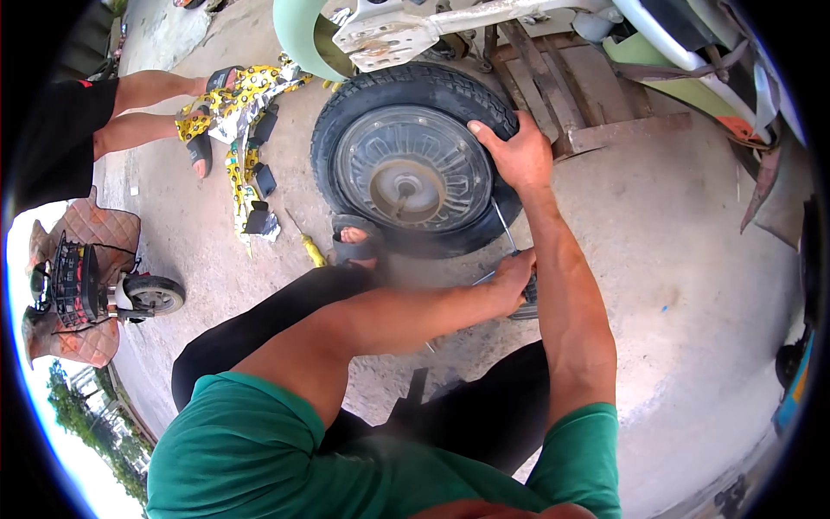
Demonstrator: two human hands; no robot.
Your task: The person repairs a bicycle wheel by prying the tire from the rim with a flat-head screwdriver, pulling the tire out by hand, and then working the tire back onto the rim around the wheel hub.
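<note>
A wheel with a black tyre (324, 143) and a grey metal hub (406, 173) lies flat on the ground before me. My right hand (523, 157) grips the tyre's right side, its thumb over the tread and sidewall. Below it, my left hand (516, 278) is closed around a thin metal rod (503, 223). The rod's tip reaches the gap between tyre and rim at the lower right; its handle end is hidden in my fist. Another thin rod (484, 278) shows beside the left hand, partly covered by it.
A yellow-handled screwdriver (311, 248) lies left of my sandalled foot (354, 238). Crumpled yellow patterned wrapping (251, 95) is spread near another person's legs (143, 134). A rusty metal frame (562, 95) and a scooter body (674, 78) stand beyond the wheel. A parked scooter (95, 277) is at left.
</note>
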